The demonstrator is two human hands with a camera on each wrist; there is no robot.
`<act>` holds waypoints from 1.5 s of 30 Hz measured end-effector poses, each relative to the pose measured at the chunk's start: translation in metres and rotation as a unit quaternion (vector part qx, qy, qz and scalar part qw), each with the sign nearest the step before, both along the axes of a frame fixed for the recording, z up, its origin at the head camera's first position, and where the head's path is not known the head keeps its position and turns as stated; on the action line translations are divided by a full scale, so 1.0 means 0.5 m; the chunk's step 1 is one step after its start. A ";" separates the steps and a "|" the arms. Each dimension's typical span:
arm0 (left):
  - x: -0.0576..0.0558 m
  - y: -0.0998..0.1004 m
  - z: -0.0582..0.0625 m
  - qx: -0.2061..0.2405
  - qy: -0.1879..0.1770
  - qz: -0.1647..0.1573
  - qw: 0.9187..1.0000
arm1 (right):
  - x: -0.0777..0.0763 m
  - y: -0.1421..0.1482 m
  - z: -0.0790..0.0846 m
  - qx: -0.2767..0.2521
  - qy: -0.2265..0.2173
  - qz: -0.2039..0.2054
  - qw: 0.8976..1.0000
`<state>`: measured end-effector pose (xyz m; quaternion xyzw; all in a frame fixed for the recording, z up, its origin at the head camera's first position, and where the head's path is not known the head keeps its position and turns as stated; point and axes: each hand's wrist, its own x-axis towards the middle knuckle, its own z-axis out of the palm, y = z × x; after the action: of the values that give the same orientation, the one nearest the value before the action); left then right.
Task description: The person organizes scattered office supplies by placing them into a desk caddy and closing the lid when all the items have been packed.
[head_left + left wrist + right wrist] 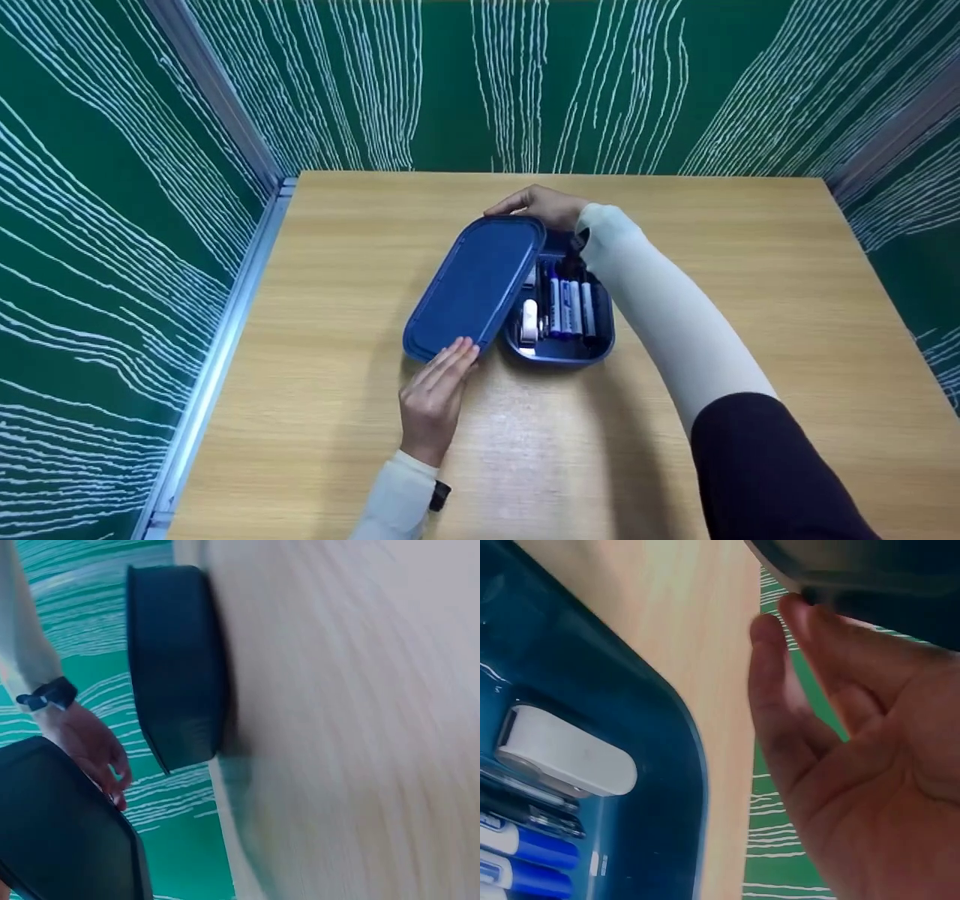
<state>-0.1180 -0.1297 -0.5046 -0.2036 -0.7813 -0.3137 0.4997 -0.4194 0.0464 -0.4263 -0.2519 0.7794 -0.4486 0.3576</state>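
Note:
A blue lid (474,289) is held tilted beside and partly over a blue box (561,361) on the table. My left hand (435,401) grips the lid's near end, fingers on its top face; the thumb is hidden. At the far end, my right hand (551,208) pinches the lid's edge with its fingertips, and the right wrist view shows this hand (862,757) from the palm side. Inside the box lie several markers (544,847) with blue caps, dark pens (536,811) and a white rounded object (570,750). The right forearm hides part of the box.
The box stands on a light wooden table (315,300). Green panels (450,90) with white wavy lines rise behind and at both sides. A metal rail (217,367) runs along the table's left edge. A dark band (440,496) is on the left wrist.

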 end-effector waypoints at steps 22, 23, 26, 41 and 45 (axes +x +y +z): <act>0.008 -0.019 0.011 0.321 -0.139 0.088 0.933 | 0.025 -0.071 -0.019 -0.112 0.001 -0.071 0.991; 0.008 -0.021 0.009 0.322 -0.148 0.095 0.930 | 0.026 -0.073 -0.017 -0.106 0.013 -0.073 0.992; 0.009 -0.026 0.002 0.321 -0.173 0.108 0.925 | 0.028 -0.074 -0.012 -0.091 0.051 -0.077 0.992; 0.002 -0.052 -0.024 0.323 -0.291 0.108 0.894 | 0.035 -0.069 0.007 -0.051 0.119 -0.113 0.985; -0.002 -0.039 -0.026 0.364 -0.344 0.063 0.864 | 0.033 -0.053 0.006 -0.038 0.105 -0.126 0.986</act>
<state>-0.1191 -0.1492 -0.5178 0.1630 -0.7452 -0.5934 0.2568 -0.4030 0.0198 -0.4233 -0.2103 0.8205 -0.4906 0.2048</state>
